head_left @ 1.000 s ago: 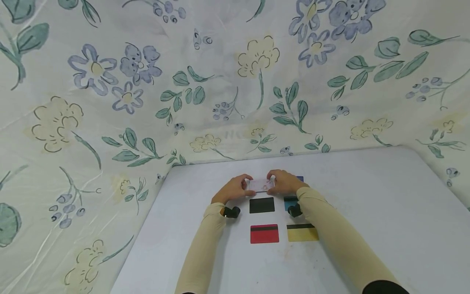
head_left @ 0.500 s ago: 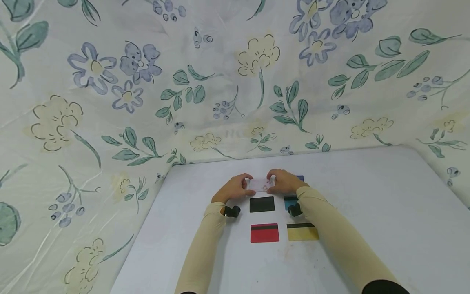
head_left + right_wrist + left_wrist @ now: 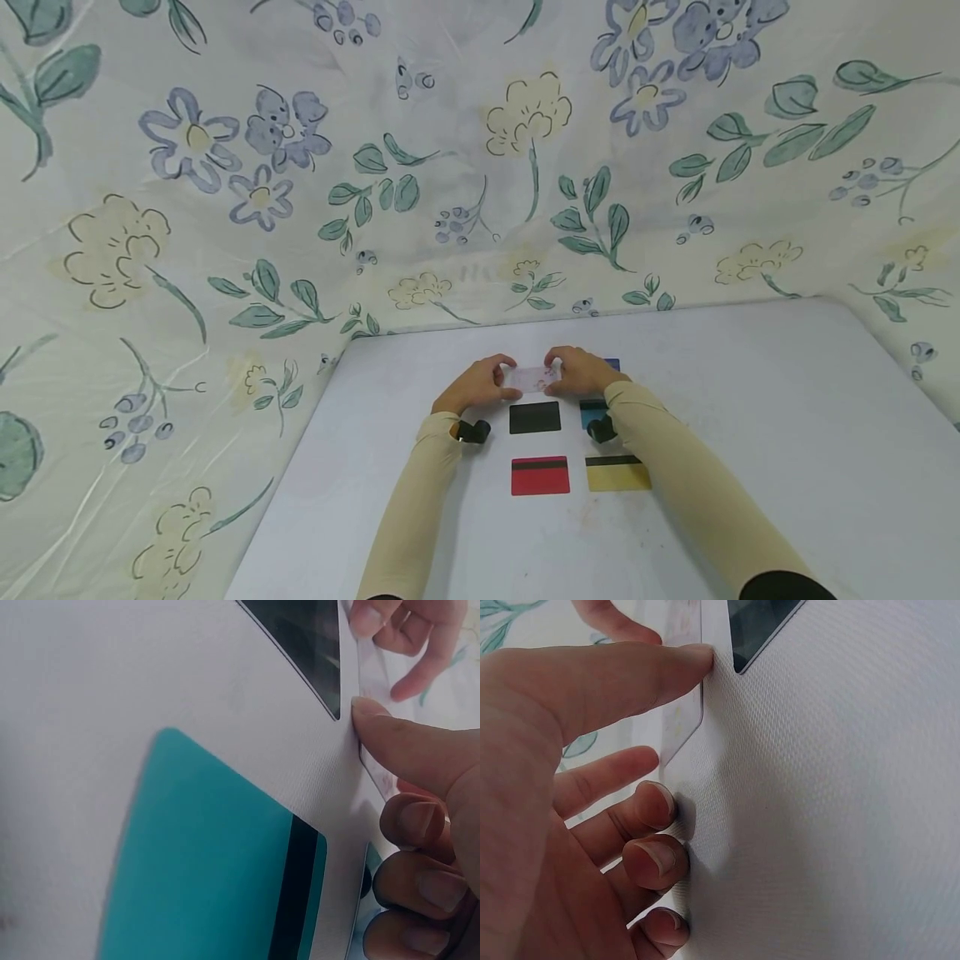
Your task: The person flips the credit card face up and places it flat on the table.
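Observation:
A pale pink-and-white card point(image 3: 534, 380) lies flat at the table's far side, between both hands in the head view. My left hand point(image 3: 474, 387) pinches its left end, thumb on the near edge and index finger at the far edge. From the other side my right hand point(image 3: 579, 372) pinches the right end the same way. The left wrist view shows the thumb right at the edge of the card point(image 3: 681, 731), the other fingers loosely bent beside it. In the right wrist view, the right hand's remaining fingers are curled near the table.
Just in front of the pale card lies a black card point(image 3: 535, 417), with a teal card point(image 3: 592, 414) partly under the right wrist in view. Closer are a red card point(image 3: 540, 477) and a yellow card point(image 3: 618, 475). A blue card point(image 3: 613, 364) peeks out behind the right hand.

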A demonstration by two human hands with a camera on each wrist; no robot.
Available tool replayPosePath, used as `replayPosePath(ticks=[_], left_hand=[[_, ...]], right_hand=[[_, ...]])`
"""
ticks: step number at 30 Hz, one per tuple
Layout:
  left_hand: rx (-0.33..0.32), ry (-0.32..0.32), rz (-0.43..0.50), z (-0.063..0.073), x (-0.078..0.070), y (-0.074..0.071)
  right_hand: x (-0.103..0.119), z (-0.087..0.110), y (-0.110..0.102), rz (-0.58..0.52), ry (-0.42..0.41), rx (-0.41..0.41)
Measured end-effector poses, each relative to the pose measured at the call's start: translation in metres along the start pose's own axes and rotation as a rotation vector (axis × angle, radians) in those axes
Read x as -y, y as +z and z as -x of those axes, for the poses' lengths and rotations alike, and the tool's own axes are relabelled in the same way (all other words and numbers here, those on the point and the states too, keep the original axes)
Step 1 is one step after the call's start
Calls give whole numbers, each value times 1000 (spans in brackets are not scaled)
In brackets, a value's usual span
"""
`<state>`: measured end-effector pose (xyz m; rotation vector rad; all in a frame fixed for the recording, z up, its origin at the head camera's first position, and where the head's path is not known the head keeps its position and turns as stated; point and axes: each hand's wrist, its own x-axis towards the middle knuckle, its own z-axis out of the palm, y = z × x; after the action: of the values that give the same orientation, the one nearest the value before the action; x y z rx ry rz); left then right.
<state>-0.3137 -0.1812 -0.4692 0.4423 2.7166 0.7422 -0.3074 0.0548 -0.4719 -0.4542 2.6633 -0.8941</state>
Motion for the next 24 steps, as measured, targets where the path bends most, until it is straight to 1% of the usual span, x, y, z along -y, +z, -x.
replayPosePath(ticks=[3, 7, 11, 15, 20, 24], left_hand=[[1, -6, 5, 1, 0, 0], [4, -13, 17, 2, -1, -1], [4, 1, 38, 4, -2, -3], [-8, 19, 64, 4, 1, -4], [-42, 37, 79, 4, 5, -3], [-111, 56, 106, 5, 5, -2]], right_hand=[[0, 0, 0, 5, -5, -3], [-1, 1, -1, -22, -10, -15], [-4, 2, -5, -45, -20, -27], [-5, 7, -10, -78, -14, -35], [-9, 12, -15, -97, -26, -57], [-14, 15, -20, -121, -62, -90]])
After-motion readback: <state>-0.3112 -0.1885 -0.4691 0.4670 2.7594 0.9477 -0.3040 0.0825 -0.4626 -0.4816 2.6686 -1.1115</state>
